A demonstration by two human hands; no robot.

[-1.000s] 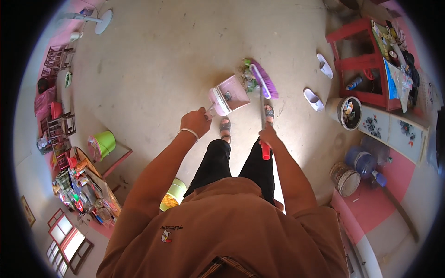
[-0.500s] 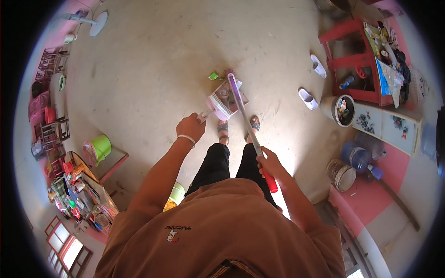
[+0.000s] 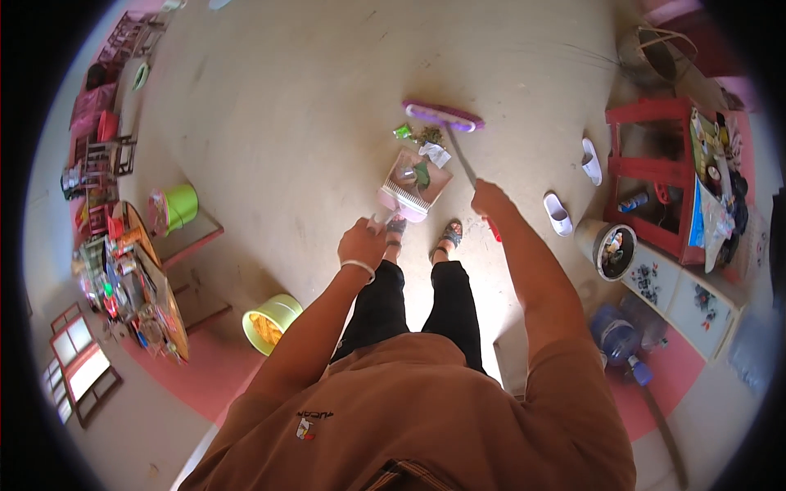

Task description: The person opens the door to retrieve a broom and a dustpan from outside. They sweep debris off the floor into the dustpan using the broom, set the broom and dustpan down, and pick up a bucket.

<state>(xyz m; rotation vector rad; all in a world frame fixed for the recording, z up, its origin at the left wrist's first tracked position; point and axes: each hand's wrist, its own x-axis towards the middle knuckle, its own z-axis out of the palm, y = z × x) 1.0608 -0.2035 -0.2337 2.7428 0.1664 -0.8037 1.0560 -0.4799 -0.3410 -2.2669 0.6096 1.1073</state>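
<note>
My left hand (image 3: 363, 245) is closed around the handle of a pink dustpan (image 3: 404, 205), which rests on the floor just in front of my feet. Inside the dustpan lie a green scrap and some clear, crumpled rubbish. My right hand (image 3: 491, 200) grips the grey stick of a broom, whose red end shows below the hand. Beyond the dustpan, the purple broom head (image 3: 443, 115) lies crosswise on the floor. Between the two are a white crumpled paper (image 3: 435, 155), a small heap of dark debris (image 3: 429, 136) and a green wrapper (image 3: 402, 131).
White slippers (image 3: 557, 214) lie to the right, near a bin (image 3: 607, 250) and a red wooden stand (image 3: 647, 176). A large blue water bottle (image 3: 620, 337) is at lower right. On the left are green buckets (image 3: 176, 208) and a cluttered table (image 3: 155, 282).
The broom head has swung from over the dustpan to the floor beyond the debris. My right hand has moved forward with the stick. White paper and dark debris now show past the dustpan.
</note>
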